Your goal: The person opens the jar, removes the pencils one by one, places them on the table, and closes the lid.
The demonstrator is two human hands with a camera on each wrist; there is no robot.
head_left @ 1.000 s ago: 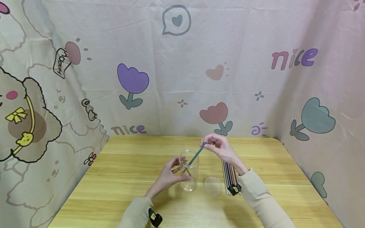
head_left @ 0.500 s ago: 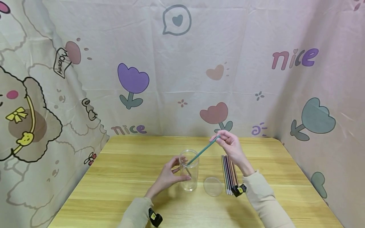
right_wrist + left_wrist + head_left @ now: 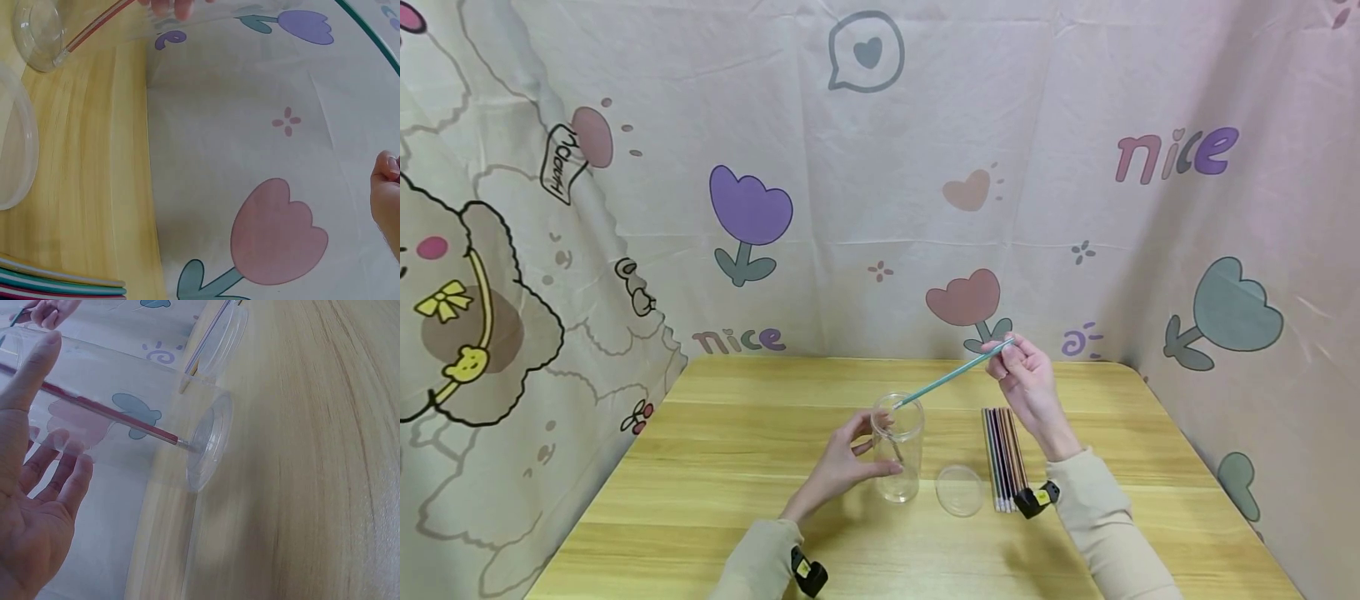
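Note:
My left hand (image 3: 842,462) grips the side of a clear plastic jar (image 3: 910,467) standing upright on the table. Inside it leans a red pencil (image 3: 119,415), its metal-ferruled end down at the jar's base. To the upper right, my right hand (image 3: 1032,390) pinches a green pencil (image 3: 955,373) near one end. That pencil slants down to the left, its pale far end at the jar's mouth. In the right wrist view only a stretch of the green pencil (image 3: 372,34) and part of the right hand (image 3: 386,194) show.
A clear round lid (image 3: 958,492) lies flat just right of the jar. Beyond it several coloured pencils (image 3: 1002,454) lie side by side, white ends toward me. The wooden table (image 3: 737,450) meets a patterned cloth backdrop (image 3: 865,208) behind.
My right hand has moved right and slightly up, drawing the green pencil most or all of the way out of the jar and tilting it flatter. The left hand and jar stay put.

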